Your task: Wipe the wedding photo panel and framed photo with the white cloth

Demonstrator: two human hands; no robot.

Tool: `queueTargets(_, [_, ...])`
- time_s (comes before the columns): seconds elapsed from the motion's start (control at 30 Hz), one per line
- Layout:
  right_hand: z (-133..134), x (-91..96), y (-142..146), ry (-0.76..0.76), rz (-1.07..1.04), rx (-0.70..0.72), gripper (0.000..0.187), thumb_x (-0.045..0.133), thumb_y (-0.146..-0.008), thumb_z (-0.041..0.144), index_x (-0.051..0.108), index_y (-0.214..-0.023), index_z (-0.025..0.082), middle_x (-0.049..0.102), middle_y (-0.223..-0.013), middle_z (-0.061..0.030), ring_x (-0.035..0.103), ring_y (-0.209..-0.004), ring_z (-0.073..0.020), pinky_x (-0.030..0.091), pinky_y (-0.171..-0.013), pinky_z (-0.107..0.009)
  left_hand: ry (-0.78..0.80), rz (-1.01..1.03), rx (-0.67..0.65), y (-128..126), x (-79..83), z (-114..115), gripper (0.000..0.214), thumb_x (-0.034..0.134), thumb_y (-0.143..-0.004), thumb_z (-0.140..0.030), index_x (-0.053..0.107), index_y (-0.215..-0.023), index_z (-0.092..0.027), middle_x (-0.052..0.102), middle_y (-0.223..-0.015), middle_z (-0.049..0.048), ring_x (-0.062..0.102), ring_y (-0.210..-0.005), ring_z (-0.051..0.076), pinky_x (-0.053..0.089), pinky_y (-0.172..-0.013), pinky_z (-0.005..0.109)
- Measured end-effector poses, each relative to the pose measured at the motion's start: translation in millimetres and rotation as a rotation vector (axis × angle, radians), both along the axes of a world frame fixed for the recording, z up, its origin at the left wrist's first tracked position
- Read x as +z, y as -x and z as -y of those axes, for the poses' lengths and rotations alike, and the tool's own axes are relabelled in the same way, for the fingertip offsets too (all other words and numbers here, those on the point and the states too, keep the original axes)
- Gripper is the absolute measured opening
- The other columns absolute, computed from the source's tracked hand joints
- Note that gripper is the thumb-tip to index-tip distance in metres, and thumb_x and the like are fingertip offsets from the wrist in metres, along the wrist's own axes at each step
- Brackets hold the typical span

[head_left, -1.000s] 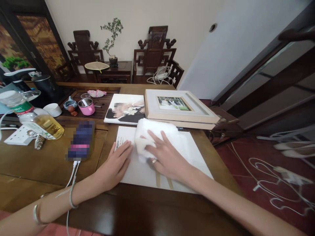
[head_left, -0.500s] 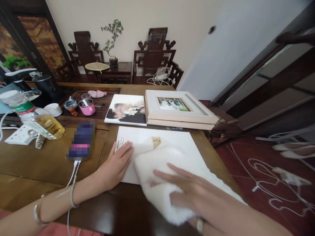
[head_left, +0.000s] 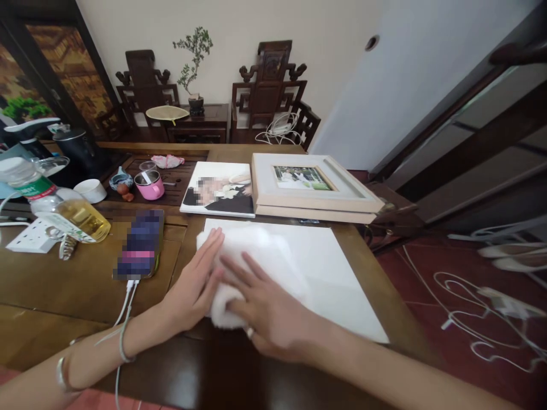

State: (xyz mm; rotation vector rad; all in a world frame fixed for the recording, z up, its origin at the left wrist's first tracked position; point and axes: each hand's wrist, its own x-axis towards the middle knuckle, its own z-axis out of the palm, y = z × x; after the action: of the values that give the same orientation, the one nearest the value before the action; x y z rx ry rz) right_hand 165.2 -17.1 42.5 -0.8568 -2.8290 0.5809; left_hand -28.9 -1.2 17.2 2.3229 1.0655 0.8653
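A white fluffy cloth point(head_left: 265, 259) lies bunched over the left part of a white board point(head_left: 337, 282), hiding the board's printed label and tan patch. My right hand point(head_left: 269, 310) presses on the cloth, fingers spread across its top and thumb at a fold near the front edge. Beside it, my left hand point(head_left: 199, 285) rests at the board's left edge with fingers stretched out, touching the cloth's side. The fingertips of both hands are close together.
Behind the board lie a photo panel point(head_left: 217, 208) and two stacked picture frames point(head_left: 316, 210). On the left are a phone point(head_left: 141, 242) with a cable, an oil-coloured bottle point(head_left: 88, 216), a power strip point(head_left: 32, 236) and a pink cup point(head_left: 149, 187). The table's right edge drops to a red floor.
My right hand has swept the cloth leftward across the board to my left hand, uncovering the board's right side and covering its label and tan patch. My left hand stays nearly in place.
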Motion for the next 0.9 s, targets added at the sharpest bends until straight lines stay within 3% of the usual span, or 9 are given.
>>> queueTargets(0.13, [35.2,23.2,-21.4,0.073,0.013,0.098,0.039,0.049,-0.061,0.008,0.066,-0.094,0.020,0.045,-0.144,-0.0060,0.018,-0.141,-0.0239,0.004,-0.117,-0.046,0.011,-0.071,-0.020,-0.3,-1.6,-0.6,0.048,0.030,-0.100,-0.023,0.025,-0.147,-0.022,0.026,-0.154,0.0071,0.020,-0.143,0.022,0.020,-0.116,0.045])
queueTargets(0.23, [43.9,41.2,-51.0,0.046,0.052,0.021,0.045,0.046,-0.059,0.004,0.066,-0.094,0.022,0.054,-0.136,-0.0044,0.032,-0.137,-0.0197,0.021,-0.116,-0.035,0.009,-0.183,-0.040,-0.6,-5.2,-1.3,0.044,0.031,-0.099,-0.021,0.034,-0.143,-0.022,0.036,-0.150,0.0088,0.028,-0.140,0.023,0.019,-0.115,0.051])
queueTargets(0.4, [13.2,40.9,-80.9,0.065,0.104,-0.214,0.041,0.043,-0.067,0.006,0.064,-0.098,0.023,0.058,-0.131,-0.0078,0.038,-0.133,-0.0285,0.036,-0.108,-0.047,-0.004,-0.378,-0.080,-1.2,-8.1,-1.3,0.043,0.035,-0.098,-0.019,0.036,-0.141,-0.021,0.041,-0.146,0.0103,0.032,-0.138,0.023,0.013,-0.114,0.057])
queueTargets(0.5, [-17.8,33.0,-68.3,0.193,0.075,-0.319,0.024,0.041,-0.082,0.020,0.060,-0.098,0.023,0.063,-0.121,-0.0093,0.044,-0.128,-0.0335,0.046,-0.093,-0.049,-0.003,-0.412,-0.091,-1.7,-7.1,-1.3,0.045,0.035,-0.097,-0.018,0.033,-0.143,-0.021,0.039,-0.148,0.0107,0.032,-0.138,0.023,0.012,-0.114,0.057])
queueTargets(0.63, [-56.2,30.0,-23.4,0.207,-0.051,-0.248,0.022,0.033,-0.093,0.031,0.052,-0.086,0.022,0.064,-0.088,-0.0050,0.057,-0.098,-0.0282,0.046,-0.077,-0.041,-0.012,-0.402,-0.097,-2.1,-4.8,-2.2,0.048,0.036,-0.096,-0.015,0.032,-0.143,-0.024,0.042,-0.146,0.0090,0.036,-0.136,0.023,0.010,-0.114,0.059])
queueTargets(0.77, [-82.1,28.5,11.2,0.169,-0.057,-0.170,0.011,0.040,-0.087,0.023,0.051,-0.086,0.022,0.057,-0.081,-0.0023,0.054,-0.084,-0.0240,0.041,-0.071,-0.034,-0.040,-0.386,-0.096,-2.2,-2.3,-3.2,0.045,0.039,-0.094,-0.015,0.040,-0.139,-0.024,0.052,-0.136,0.0079,0.041,-0.132,0.025,0.010,-0.115,0.057])
queueTargets(0.8, [-84.2,27.9,13.2,0.161,-0.050,-0.160,0.008,0.045,-0.083,0.021,0.051,-0.087,0.022,0.056,-0.079,-0.0019,0.053,-0.081,-0.0234,0.041,-0.068,-0.033,-0.043,-0.391,-0.099,-2.2,-1.9,-3.2,0.045,0.039,-0.094,-0.015,0.041,-0.138,-0.024,0.052,-0.136,0.0080,0.042,-0.132,0.025,0.011,-0.115,0.057])
queueTargets(0.9, [-75.6,27.5,-0.3,0.147,-0.036,-0.159,0.022,0.051,-0.071,0.011,0.050,-0.091,0.022,0.054,-0.076,-0.0008,0.053,-0.073,-0.0208,0.038,-0.061,-0.028,-0.042,-0.405,-0.101,-1.9,-2.1,-2.8,0.045,0.038,-0.095,-0.015,0.039,-0.139,-0.023,0.049,-0.139,0.0090,0.039,-0.134,0.024,0.012,-0.115,0.057])
